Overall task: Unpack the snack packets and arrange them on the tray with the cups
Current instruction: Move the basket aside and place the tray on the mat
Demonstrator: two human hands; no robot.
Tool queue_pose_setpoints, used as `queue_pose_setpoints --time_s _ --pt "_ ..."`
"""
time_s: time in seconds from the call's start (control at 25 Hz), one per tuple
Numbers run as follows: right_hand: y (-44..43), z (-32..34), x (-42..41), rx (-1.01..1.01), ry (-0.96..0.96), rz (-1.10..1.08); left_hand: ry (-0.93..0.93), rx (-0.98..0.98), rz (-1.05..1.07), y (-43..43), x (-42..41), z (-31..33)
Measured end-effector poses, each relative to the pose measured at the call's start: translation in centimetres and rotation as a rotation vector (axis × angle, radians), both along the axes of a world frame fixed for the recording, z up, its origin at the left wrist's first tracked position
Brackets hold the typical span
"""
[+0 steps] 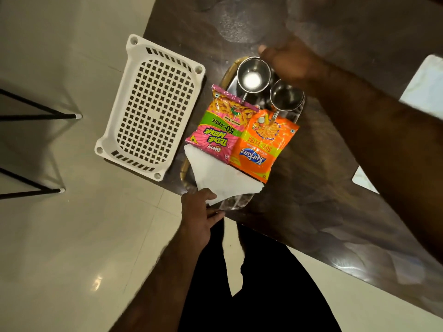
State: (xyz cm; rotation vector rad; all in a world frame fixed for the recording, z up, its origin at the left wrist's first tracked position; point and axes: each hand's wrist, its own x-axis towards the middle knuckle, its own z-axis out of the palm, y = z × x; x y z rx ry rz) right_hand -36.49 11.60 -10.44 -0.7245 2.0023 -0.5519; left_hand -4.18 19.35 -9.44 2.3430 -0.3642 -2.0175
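An oval steel tray (236,203) lies on the dark table. At its far end stand two steel cups, one on the left (253,75) and one on the right (286,95). In front of them a pink Bingo snack packet (217,130) and an orange Kurkure snack packet (261,144) lie side by side. A folded white napkin (220,180) covers the near end. My left hand (203,212) grips the tray's near rim, thumb on the napkin. My right hand (287,61) is closed over the far rim behind the cups, its fingertips hidden.
A white perforated plastic basket (153,109) lies empty just left of the tray, overhanging the table's (323,188) left edge. Black stool legs (36,115) stand on the pale tiled floor at the left. White sheets (424,85) lie on the table at the right.
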Motion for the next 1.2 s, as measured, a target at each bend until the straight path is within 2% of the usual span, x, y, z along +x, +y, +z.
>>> queue_pose_setpoints --time_s 0.2,0.36,0.64,0.92,1.2 --pt "2.9 0.7 -0.5 -0.029 -0.005 -0.078 0.019 -0.043 -0.116 0.1 1.1 1.1" --pt "6.8 1.9 -1.0 -0.048 -0.019 -0.224 0.034 -0.138 -0.215 -0.7 1.1 2.1" --pt "16.3 4.1 -1.8 0.027 0.031 -0.463 0.075 -0.312 -0.466 -2.4 -0.9 3.8" --pt "25.6 4.5 -4.8 0.133 0.005 -0.724 0.124 -0.396 -0.623 -1.2 -7.6 4.5" --pt "39.4 4.7 -11.8 0.138 -0.032 -0.885 0.131 -0.376 -0.78 8.2 -18.8 2.9"
